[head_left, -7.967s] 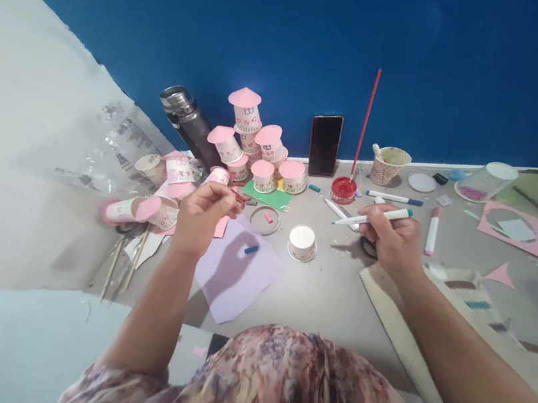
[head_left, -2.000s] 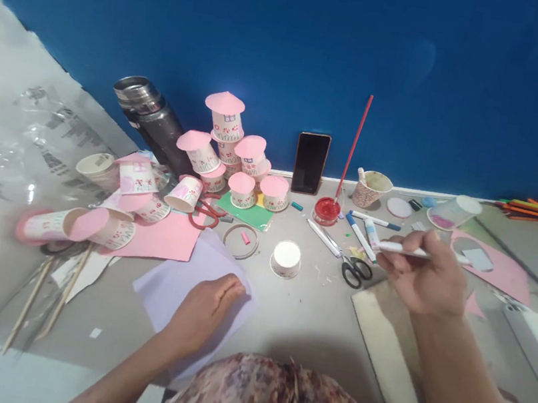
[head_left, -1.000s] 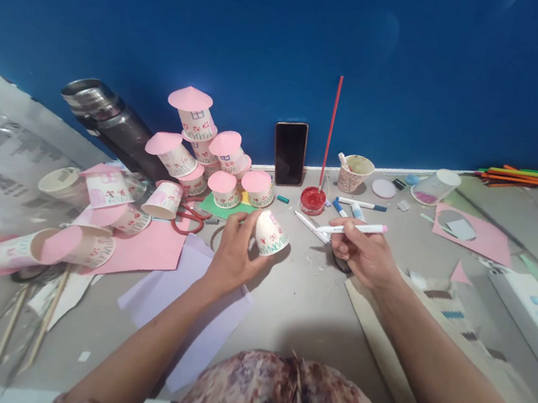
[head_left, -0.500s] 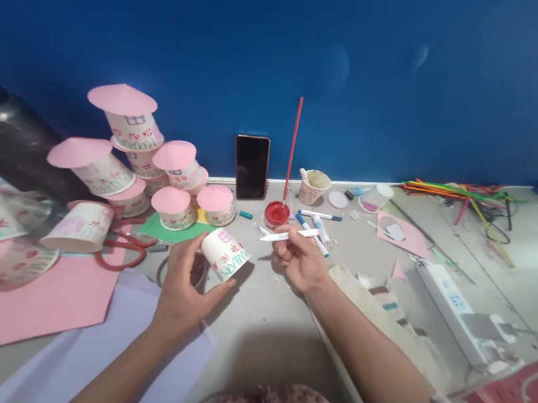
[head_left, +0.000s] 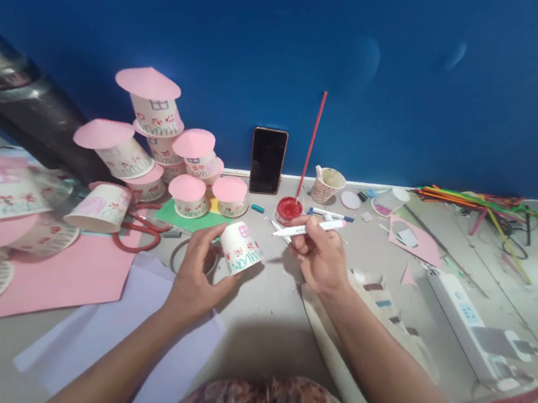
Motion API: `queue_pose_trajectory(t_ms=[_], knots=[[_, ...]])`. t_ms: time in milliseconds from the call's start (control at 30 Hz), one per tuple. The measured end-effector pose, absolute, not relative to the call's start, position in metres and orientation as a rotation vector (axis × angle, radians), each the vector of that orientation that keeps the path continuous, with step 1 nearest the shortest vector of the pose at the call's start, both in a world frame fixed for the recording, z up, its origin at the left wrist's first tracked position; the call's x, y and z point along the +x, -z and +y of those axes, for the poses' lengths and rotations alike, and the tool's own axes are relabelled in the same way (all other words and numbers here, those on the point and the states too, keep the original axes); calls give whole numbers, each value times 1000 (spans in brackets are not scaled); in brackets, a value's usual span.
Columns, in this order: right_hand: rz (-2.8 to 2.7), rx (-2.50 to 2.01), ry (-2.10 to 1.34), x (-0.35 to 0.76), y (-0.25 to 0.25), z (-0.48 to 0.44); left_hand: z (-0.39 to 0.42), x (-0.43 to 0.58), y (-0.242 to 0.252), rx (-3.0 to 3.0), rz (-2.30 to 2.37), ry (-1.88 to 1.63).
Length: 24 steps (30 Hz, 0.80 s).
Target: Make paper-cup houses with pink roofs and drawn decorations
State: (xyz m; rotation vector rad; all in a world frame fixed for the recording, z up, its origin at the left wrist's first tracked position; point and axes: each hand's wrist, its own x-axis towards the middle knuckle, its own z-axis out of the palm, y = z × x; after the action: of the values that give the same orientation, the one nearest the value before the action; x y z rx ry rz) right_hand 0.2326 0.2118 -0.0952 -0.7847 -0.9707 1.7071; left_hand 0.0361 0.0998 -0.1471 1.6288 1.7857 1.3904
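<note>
My left hand (head_left: 202, 272) is wrapped round a small white paper cup (head_left: 241, 249), tilted, with a pink window, red flowers and green grass drawn on it. In my right hand (head_left: 321, 256) is a white marker (head_left: 310, 228), its pink end up at the right and its tip pointing left, apart from the cup. Beyond the hands, a jar of red paint (head_left: 289, 210) has a red stick (head_left: 312, 144) standing in it. Decorated cups with pink cone roofs (head_left: 148, 83) are stacked at the left, some on green paper (head_left: 180, 218).
A black phone (head_left: 267, 161) leans on the blue wall behind. Pink paper (head_left: 90, 276), lilac paper (head_left: 129, 322) and red scissors (head_left: 139, 239) lie at the left. A patterned cup (head_left: 326, 186), pipe cleaners (head_left: 466, 200) and a power strip (head_left: 464, 318) are at the right.
The view has shifted, so most things appear further right. The cup in my left hand is turned more upright. The marker in my right hand now shows a pink end instead of a blue one.
</note>
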Motion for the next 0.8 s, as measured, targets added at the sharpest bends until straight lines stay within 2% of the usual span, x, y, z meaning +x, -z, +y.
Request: queue_pose_trajectory(t_ms=[267,500,800], knots=[[-1198,-903,-1412,245,129,195,98,39,149,1619,1655,-1370],[-1610,-770,-1210,257,124,183,98,36,151,1654,1598,-1353],[-1856,-627,-1037,256,122,182,97,38,146,1675,1598,-1307]])
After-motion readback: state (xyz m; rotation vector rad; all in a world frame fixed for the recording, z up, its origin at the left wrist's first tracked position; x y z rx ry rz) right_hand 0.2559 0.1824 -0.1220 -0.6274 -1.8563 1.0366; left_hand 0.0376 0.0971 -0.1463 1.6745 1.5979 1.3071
